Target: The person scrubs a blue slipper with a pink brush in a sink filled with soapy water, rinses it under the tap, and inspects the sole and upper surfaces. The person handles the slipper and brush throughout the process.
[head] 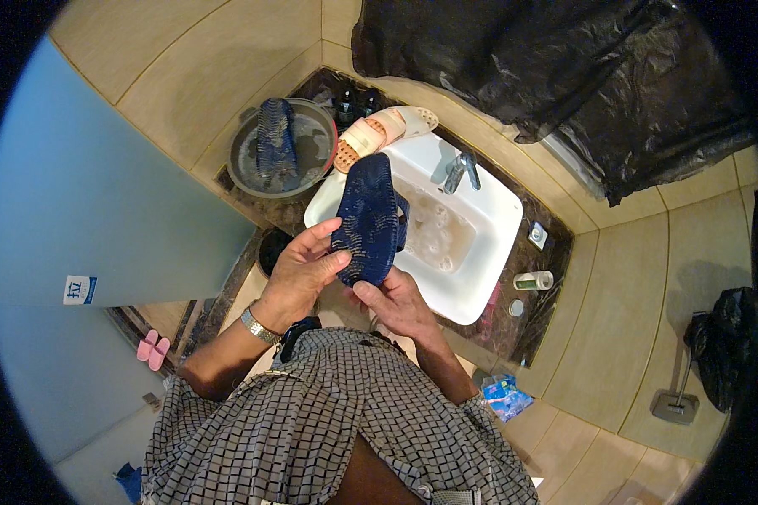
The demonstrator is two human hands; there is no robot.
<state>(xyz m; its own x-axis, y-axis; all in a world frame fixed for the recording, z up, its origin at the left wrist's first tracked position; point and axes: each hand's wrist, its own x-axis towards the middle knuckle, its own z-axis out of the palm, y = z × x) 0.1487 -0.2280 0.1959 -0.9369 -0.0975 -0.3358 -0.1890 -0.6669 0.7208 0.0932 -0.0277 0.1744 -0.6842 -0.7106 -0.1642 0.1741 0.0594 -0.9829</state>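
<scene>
A dark blue slipper (367, 218) is held up over the near left rim of a white sink (496, 240), its ridged sole facing me. My left hand (306, 265) grips its left edge, with the thumb against the sole. My right hand (398, 300) holds the lower end, thumb on the sole and fingers behind it. Pale marks run along the sole's grooves. Cloudy, sudsy water (439, 233) stands in the basin below. In a round grey basin (243, 180) at the left, another dark blue slipper (276, 142) lies in water.
Beige slippers (385, 129) lie on the sink's back left corner. A chrome faucet (461, 172) stands at the back rim. A small jar (534, 280) and a round lid (516, 308) rest on the dark stone counter (530, 331). A frosted glass door (120, 208) stands left.
</scene>
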